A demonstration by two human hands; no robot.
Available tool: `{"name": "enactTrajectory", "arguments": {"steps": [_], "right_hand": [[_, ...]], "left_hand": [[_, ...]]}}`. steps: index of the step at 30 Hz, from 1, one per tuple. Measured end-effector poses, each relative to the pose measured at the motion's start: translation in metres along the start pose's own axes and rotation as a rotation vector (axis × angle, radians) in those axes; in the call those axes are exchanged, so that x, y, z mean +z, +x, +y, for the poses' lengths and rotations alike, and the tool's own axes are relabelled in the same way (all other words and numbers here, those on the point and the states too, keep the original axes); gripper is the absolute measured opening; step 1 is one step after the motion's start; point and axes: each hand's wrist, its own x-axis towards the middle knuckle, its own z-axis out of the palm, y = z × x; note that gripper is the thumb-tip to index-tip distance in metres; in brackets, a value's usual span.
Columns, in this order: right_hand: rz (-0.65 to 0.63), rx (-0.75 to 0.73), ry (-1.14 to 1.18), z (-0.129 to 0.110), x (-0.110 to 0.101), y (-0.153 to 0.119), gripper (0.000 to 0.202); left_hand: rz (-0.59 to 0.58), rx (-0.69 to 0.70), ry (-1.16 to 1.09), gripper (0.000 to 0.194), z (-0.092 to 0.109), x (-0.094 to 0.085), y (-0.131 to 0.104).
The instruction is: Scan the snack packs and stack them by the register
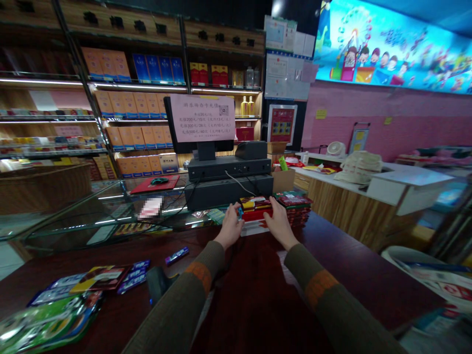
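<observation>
A stack of red and yellow packets [255,207] lies at the back of the dark red table [250,290], in front of the black register. My left hand [231,227] is at the stack's left side, fingers bent, with a bit of blue beside the fingertips. On the right side my right hand [279,223] touches the stack with thumb and fingers spread apart. Both hands hold the stack between them. A white sheet [254,228] shows under its front. Next to my right hand stands a taller pile of dark red and green packets [297,209].
A purple packet [177,256], a black scanner [158,285] and green bags [47,319] lie to the left. The register [228,189] stands behind, beside a glass case [88,214]. A white bin [405,255] is at right.
</observation>
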Motion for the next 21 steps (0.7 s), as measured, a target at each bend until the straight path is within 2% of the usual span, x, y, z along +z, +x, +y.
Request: {"name": "enactTrajectory", "arguments": {"steps": [6,11,16,21], "right_hand": [[0.024,-0.018,0.011,-0.008,-0.003,-0.003,0.061],[0.001,-0.034,-0.004,-0.019,-0.002,-0.006,0.061],[-0.038,-0.069,-0.046,-0.039,0.003,-0.009,0.06],[-0.082,-0.122,-0.068,-0.064,0.012,-0.014,0.059]], "left_hand": [[0.029,-0.007,-0.012,0.056,0.0,-0.012,-0.006],[0.07,0.001,-0.013,0.057,-0.001,-0.029,-0.013],[0.099,-0.027,0.075,0.061,-0.004,-0.055,-0.023],[0.108,-0.015,0.259,0.068,-0.006,-0.089,-0.038]]}}
